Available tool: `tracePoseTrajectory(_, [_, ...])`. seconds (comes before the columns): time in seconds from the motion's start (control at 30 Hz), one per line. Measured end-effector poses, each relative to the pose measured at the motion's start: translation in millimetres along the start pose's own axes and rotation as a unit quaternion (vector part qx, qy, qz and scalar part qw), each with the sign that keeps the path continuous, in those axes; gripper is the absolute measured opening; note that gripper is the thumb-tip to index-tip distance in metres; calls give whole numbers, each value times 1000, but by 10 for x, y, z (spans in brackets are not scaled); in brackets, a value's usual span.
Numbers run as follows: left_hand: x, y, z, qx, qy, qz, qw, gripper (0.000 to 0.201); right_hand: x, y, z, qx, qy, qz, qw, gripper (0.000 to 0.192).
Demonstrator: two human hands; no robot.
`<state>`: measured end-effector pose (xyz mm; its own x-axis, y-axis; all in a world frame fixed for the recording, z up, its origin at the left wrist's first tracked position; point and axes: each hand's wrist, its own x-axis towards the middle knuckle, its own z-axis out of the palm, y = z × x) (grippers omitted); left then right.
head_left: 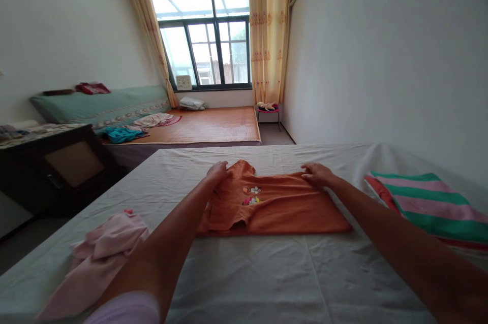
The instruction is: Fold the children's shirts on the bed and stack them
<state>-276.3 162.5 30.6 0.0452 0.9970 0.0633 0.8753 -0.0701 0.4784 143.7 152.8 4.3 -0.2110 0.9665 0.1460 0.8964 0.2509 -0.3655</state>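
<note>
An orange child's shirt (274,207) with a small cartoon print lies spread flat on a bed covered by a white sheet (267,273). My left hand (217,171) grips the shirt's far left edge near the sleeve. My right hand (317,174) pinches the far right edge of the same shirt. Both arms reach forward over the sheet.
A crumpled pink garment (102,253) lies at the near left of the bed. A striped pink, green and red cloth (427,202) lies at the right edge. Beyond stand a second bed with a woven mat (209,123), a dark cabinet (57,166), a small stool (268,109) and a window.
</note>
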Motion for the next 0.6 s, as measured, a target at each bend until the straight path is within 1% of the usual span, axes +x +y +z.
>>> tracePoseTrajectory(0.03, [27, 1, 12, -16, -3, -5, 1000, 41, 22, -1, -26, 8, -15, 0, 1000, 34])
tracePoseTrajectory(0.13, [48, 38, -3, -75, -23, -6, 997, 24, 51, -39, -109, 35, -45, -5, 998, 15])
tracePoseTrajectory(0.2, [10, 98, -70, -120, -26, 6, 992, 21, 28, -85, -164, 53, -37, -13, 998, 11])
tracePoseTrajectory(0.3, [-145, 217, -269, -180, -2, 36, 983, 22, -100, -166, -255, 76, 4, -25, 997, 15])
tracePoseTrajectory(0.33, [-231, 252, -351, -208, 4, 57, 976, 22, -173, -191, -288, 94, 22, -31, 995, 16])
tracePoseTrajectory(0.4, [-459, 291, -505, -282, -13, 118, 952, 21, -361, -230, -353, 154, 52, -51, 985, 17])
tracePoseTrajectory(0.47, [-746, 278, -609, -353, -53, 179, 917, 22, -592, -245, -406, 221, 61, -76, 970, 14])
tracePoseTrajectory(0.5, [-900, 253, -632, -373, -78, 202, 902, 24, -714, -243, -422, 243, 56, -87, 964, 12])
tracePoseTrajectory(0.53, [-1054, 218, -636, -373, -102, 214, 897, 25, -835, -233, -428, 254, 43, -96, 961, 11])
tracePoseTrajectory(0.6, [-1340, 141, -594, -322, -145, 231, 907, 25, -1055, -196, -409, 258, 10, -108, 960, 10])
